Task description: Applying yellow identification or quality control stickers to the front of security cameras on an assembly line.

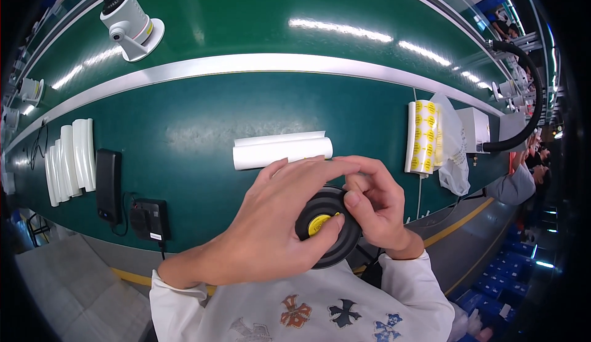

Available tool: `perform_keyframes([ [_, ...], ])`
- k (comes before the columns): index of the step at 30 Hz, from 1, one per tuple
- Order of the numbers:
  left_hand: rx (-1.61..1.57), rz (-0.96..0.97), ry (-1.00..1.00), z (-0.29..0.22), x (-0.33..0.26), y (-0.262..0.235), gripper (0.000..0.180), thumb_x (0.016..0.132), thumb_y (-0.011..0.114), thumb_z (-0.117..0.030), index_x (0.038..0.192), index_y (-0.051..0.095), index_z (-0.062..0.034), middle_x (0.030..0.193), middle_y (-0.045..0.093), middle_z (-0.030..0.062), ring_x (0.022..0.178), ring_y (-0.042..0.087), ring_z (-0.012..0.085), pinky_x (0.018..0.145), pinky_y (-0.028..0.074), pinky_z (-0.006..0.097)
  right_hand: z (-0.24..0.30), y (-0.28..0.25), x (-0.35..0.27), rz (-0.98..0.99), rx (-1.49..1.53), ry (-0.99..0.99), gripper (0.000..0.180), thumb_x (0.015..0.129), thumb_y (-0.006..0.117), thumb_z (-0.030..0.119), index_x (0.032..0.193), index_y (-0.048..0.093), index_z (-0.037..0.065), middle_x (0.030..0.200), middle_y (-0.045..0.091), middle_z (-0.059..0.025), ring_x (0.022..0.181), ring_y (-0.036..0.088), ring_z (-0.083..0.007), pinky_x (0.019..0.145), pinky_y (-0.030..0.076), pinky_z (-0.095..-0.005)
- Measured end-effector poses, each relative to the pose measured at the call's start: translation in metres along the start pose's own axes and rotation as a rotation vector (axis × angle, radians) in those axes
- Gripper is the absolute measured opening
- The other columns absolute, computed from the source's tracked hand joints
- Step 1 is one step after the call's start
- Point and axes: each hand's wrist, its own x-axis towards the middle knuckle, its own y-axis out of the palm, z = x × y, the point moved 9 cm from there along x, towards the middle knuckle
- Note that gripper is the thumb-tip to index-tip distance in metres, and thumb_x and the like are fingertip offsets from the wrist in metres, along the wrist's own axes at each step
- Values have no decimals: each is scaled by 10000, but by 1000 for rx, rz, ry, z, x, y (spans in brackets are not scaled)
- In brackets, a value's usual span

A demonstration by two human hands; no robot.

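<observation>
Close to my body I hold a black round part (332,253) with raised rings and a yellow round sticker (318,224) at its middle. My left hand (277,219) is closed round its left side, the thumb lying on the sticker's edge. From the right, my right hand (378,206) grips the rim, its thumb bent beside the part and its fingers curled behind. The fingertips of both hands meet above the part. Just beyond my fingers lies a white roll of sheet (280,152) on the green bench.
A white camera-like device (132,28) stands on the far green belt behind a white rail (265,63). At left lie several white rolls (74,160), a black box (109,185) and a black adapter (149,219). Yellow sticker sheets (425,137), a plastic bag (454,151) and a black hose (534,96) are right.
</observation>
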Motion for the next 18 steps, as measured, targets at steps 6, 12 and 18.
perform_keyframes([
  [6, -506, 6, -75, 17, -6, 7, 563, 820, 600, -46, 1357, 435, -38, 1382, 459, 148, 1317, 424, 287, 1119, 239, 416, -26, -4, 3, 51, 279, -221, 919, 701, 824, 371, 1377, 367, -51, 1057, 497, -99, 935, 509, -166, 827, 423, -306],
  [12, -447, 24, 141, 19, -15, 1, 678, 782, 628, -55, 1399, 356, 9, 1489, 282, 206, 1438, 185, 315, 1150, 130, 425, -39, 12, 4, 347, 403, -305, 1343, 453, 947, 403, 1467, 190, -46, 1475, 281, -231, 1330, 384, -314, 1096, 317, -455],
  [18, -357, -82, 187, 33, -21, -1, 769, 794, 659, -191, 1432, 276, 3, 1503, 256, 208, 1454, 116, 314, 1154, 76, 429, -41, 17, 9, 404, 302, -172, 1118, 460, 952, 309, 1331, 414, -140, 1299, 512, -293, 1176, 555, -338, 1011, 430, -418],
])
